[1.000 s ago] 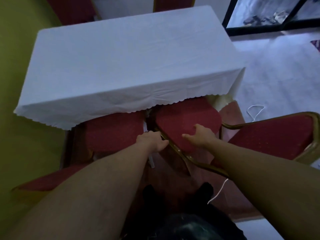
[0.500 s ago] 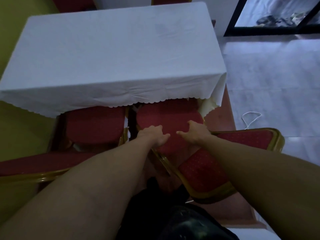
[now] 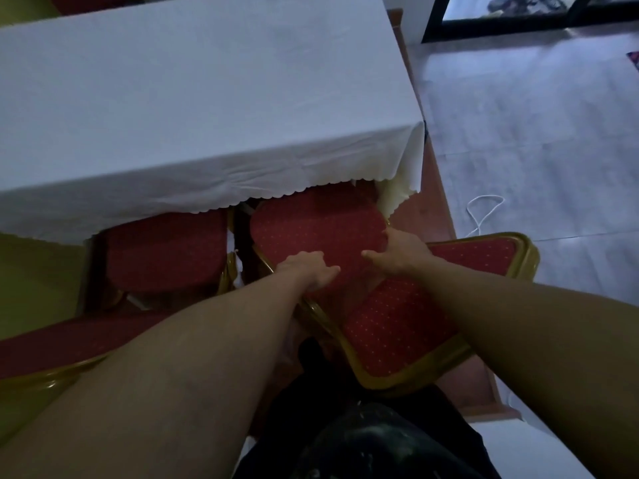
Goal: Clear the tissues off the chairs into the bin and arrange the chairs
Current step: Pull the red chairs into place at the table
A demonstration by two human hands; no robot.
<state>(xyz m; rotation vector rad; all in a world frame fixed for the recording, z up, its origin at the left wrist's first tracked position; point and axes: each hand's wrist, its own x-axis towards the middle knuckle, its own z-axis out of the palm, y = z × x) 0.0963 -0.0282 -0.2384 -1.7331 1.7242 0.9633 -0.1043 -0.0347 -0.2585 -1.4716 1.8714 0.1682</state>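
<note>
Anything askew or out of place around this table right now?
Yes. The right-hand red chair with the gold frame sits skewed, its backrest swung right, unlike the squarely tucked left red chair. Both hands rest on its seat. A loose white cord lies on the floor.

Both arms reach forward, left hand [image 3: 308,268] and right hand [image 3: 397,252] curled.

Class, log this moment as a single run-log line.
step: arranging chairs | left hand: on right chair's seat | right hand: grips seat's right edge | left chair: tucked under table | tissues: none visible
</note>
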